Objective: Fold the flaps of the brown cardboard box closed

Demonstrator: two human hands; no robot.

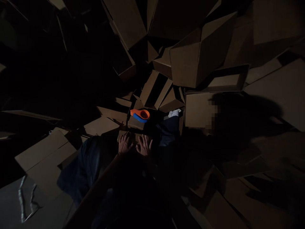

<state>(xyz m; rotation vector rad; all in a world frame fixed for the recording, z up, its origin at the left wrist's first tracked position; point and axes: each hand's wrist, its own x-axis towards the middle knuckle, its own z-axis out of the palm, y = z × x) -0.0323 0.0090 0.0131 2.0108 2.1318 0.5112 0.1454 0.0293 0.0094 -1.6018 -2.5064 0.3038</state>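
Note:
My left hand (125, 143) lies on a small cardboard box (137, 137) in front of my body, fingers stretched out. Beside it, my right hand (144, 145) rests on the same box with its fingers spread. Neither hand is wrapped round anything. Just beyond the fingertips, an orange and blue tape dispenser (140, 115) sits on another piece of cardboard (135, 123). Deep shadow hides the near side of the box and much of my forearms.
Cardboard boxes (186, 63) are heaped all round, some with flaps up. A flattened box (45, 159) lies at the left, near crumpled tape strips (22, 197) on the grey floor. A person (243, 117) sits in shadow at the right. My bent knees flank the box.

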